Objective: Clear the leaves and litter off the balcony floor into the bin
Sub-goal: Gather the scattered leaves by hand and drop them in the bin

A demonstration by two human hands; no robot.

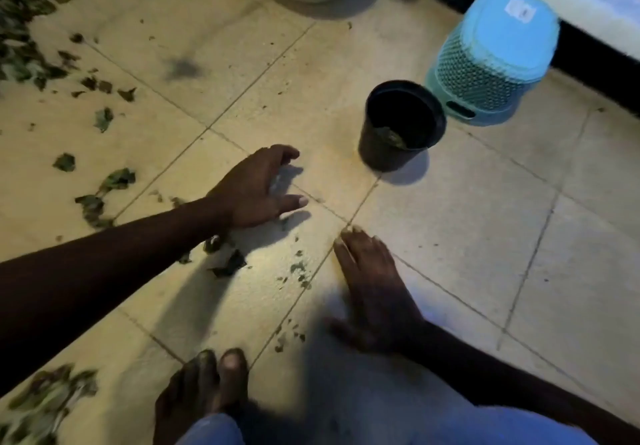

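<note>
The black bin [401,126] stands upright, mouth up, with leaves in its bottom, just beyond the left hand's [256,188] loosely spread, arched fingers. Leaf scraps [227,262] lie behind those fingers by the wrist, left of the right hand's [370,282] straight, closed fingers, flat on the tiles [467,236]. An overturned turquoise basket [491,60] sits just behind the bin.

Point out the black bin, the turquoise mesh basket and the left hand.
black bin [378,156]: head view, outer wall.
turquoise mesh basket [485,75]: head view, mesh side.
left hand [252,190]: head view, back of hand.
</note>
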